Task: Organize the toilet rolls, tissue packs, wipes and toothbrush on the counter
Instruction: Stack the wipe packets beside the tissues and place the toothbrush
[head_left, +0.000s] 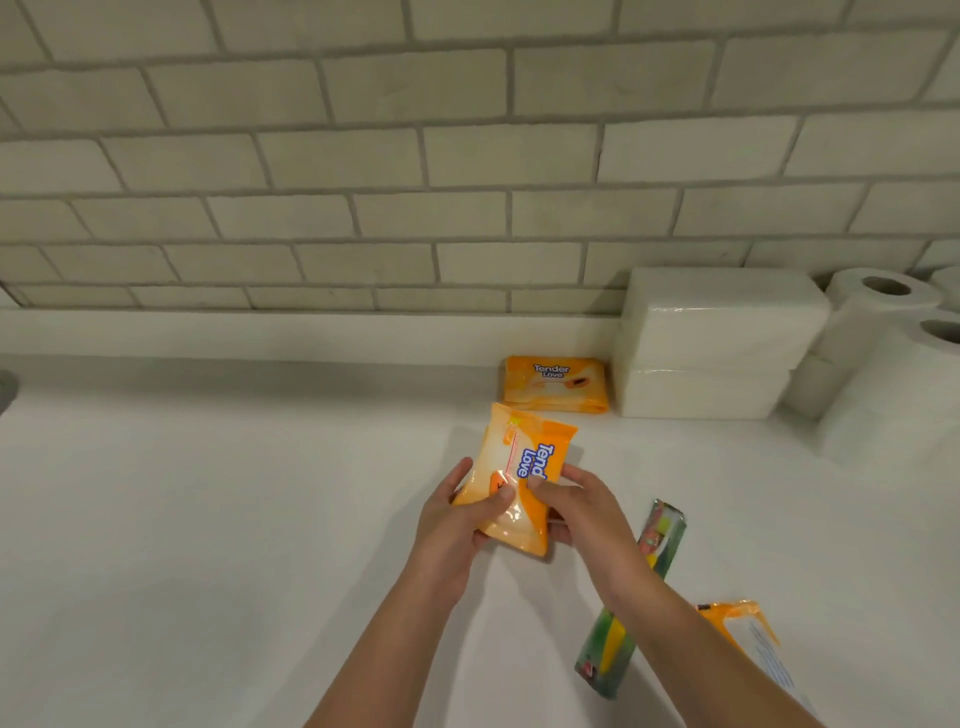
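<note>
Both hands hold an orange wipes pack (524, 467) above the white counter (208, 493), just in front of me. My left hand (457, 519) grips its left side with the thumb on top. My right hand (576, 504) pinches its right side. A second orange wipes pack (555, 383) lies flat by the wall. Two white tissue packs (711, 343) are stacked to its right. Toilet rolls (883, 322) stand at the far right. A packaged toothbrush (631, 608) lies under my right forearm. A third orange pack (748, 634) lies at the lower right, partly hidden by my arm.
A tiled wall (415, 156) with a low ledge (260, 332) runs along the back of the counter. A dark object's edge (6, 387) shows at the far left.
</note>
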